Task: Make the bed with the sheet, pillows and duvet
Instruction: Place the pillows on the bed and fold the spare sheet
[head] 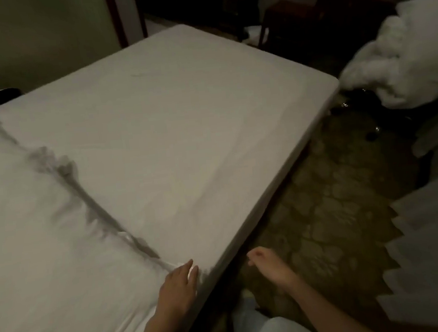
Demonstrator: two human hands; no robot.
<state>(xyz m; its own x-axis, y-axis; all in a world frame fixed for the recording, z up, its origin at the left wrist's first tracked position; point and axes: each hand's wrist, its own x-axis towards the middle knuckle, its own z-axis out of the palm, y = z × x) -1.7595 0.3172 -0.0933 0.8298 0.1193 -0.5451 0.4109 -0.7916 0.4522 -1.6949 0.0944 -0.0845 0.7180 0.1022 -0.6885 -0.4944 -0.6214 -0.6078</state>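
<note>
White sheet (41, 211), white duvet (404, 65), brownish floor (325, 208) with cobble-like pattern

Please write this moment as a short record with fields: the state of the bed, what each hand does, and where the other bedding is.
bed: mattress bare on the far part; white sheet covers the near-left part, its bunched edge running diagonally across
left hand: left hand lies with straight fingers on the sheet edge at the near side of the mattress
right hand: right hand hangs over the floor beside the bed, fingers loosely curled, holding nothing
other bedding: white duvet pile heaped off the bed, at the far right
floor: patterned carpet
pillows: cannot tell
</note>
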